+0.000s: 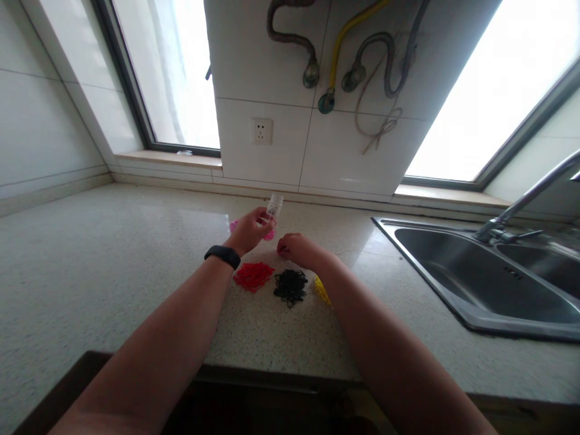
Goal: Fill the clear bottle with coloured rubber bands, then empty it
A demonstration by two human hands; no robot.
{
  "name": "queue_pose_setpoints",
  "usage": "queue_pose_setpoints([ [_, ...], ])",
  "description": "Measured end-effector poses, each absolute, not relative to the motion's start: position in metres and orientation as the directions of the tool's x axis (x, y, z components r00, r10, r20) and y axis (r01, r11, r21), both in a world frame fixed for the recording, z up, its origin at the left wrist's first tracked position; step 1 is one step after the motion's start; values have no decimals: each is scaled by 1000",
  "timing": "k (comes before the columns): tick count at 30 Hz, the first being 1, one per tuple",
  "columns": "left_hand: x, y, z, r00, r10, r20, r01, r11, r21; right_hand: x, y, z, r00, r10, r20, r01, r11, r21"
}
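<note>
My left hand (248,230), with a black band on its wrist, is closed round a small clear container (274,206) held just above the speckled countertop (90,254). My right hand (295,248) rests on the counter beside it with its fingers curled in a pinch; what it holds is too small to make out. Below the hands lie a red pile of small elastic bands (253,276), a black pile (290,286) and a yellow pile (321,290) partly hidden by my right forearm. A pink pile (235,225) shows behind my left hand.
A steel sink (480,278) with a tap (530,196) is set in the counter at the right. A wall socket (262,130) and several hoses (335,54) hang on the tiled column behind. Windows flank it. The counter's front edge runs below my forearms.
</note>
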State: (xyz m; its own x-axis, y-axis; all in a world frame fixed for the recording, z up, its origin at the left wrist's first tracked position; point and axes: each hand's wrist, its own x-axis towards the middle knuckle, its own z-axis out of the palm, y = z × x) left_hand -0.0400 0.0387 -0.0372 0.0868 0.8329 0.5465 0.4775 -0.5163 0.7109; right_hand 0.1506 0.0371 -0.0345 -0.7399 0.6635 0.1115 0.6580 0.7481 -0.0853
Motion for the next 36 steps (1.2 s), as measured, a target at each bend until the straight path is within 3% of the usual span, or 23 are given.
queue_pose_setpoints([
  [4, -40, 39, -38, 86, 840, 536, 483, -506, 715, 154, 37, -33, -693, 703, 158, 680, 711, -178],
  [8, -41, 37, -37, 94, 844, 528, 478, -504, 720, 164, 46, -34, -579, 756, 304, 636, 652, -413],
  [12, -40, 35, -36, 124, 845, 521, 476, -511, 715, 173, 61, -35, -334, 832, 443, 409, 551, -727],
  [14, -39, 34, -35, 157, 846, 510, 479, -516, 710, 177, 67, -32, -205, 849, 487, 251, 526, -813],
  [19, -34, 29, -37, 306, 830, 466, 501, -557, 662, 181, 65, -18, -5, 835, 550, 18, 550, -835],
  [25, -25, 19, -34, 455, 791, 409, 478, -605, 637, 179, 54, -9, -18, 825, 565, -99, 561, -822],
  [36, -21, 20, -35, 398, 799, 452, 481, -601, 639, 172, 50, -10, -39, 836, 547, -155, 536, -830],
])
